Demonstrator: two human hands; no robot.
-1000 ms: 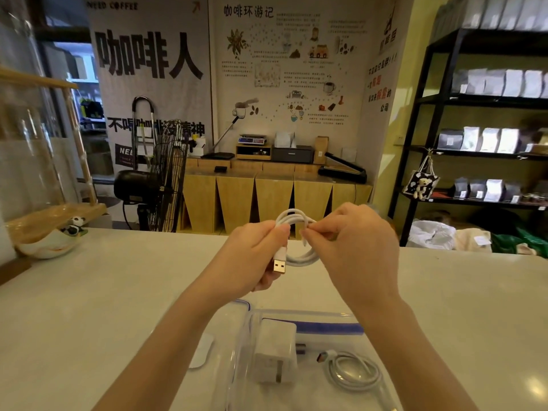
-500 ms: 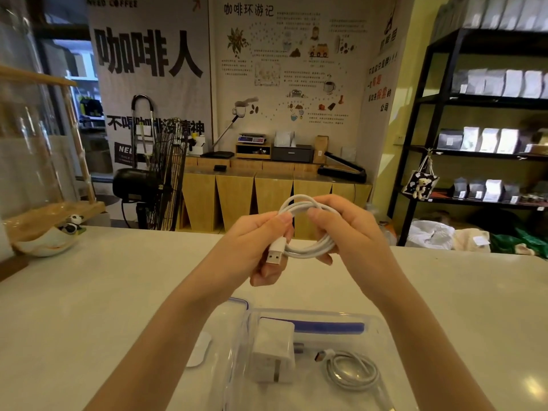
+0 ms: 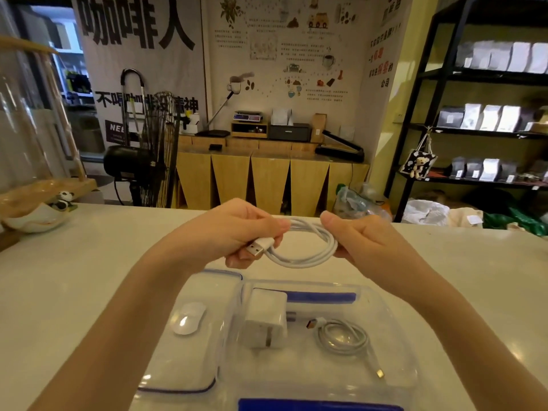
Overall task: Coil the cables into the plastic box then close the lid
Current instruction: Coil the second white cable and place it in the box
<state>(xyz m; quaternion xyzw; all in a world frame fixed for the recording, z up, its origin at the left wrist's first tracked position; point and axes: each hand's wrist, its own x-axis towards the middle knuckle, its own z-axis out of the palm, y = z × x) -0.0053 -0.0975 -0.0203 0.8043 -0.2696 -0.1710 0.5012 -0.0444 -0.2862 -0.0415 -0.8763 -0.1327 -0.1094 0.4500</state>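
A white USB cable (image 3: 307, 250) is wound into a loop that I hold in the air above the counter. My left hand (image 3: 237, 229) pinches its left side, with the USB plug sticking out below my fingers. My right hand (image 3: 358, 241) grips the loop's right side. Below, a clear plastic box (image 3: 394, 321) with blue clips stands open. Inside it lie a white charger block (image 3: 265, 317) and a second coiled white cable (image 3: 344, 341). The clear lid (image 3: 178, 378) lies flat to the box's left.
A white mouse (image 3: 189, 317) appears to lie under or on the lid. The white counter (image 3: 74, 277) stretches to both sides. A white bowl with a panda figure (image 3: 35, 216) sits at the far left edge. Shelves and a fan stand beyond the counter.
Both hands have moved apart and lower, stretching the coil into a wider, flatter loop. The USB plug now points left and down. The view has tilted down, showing more of the box.
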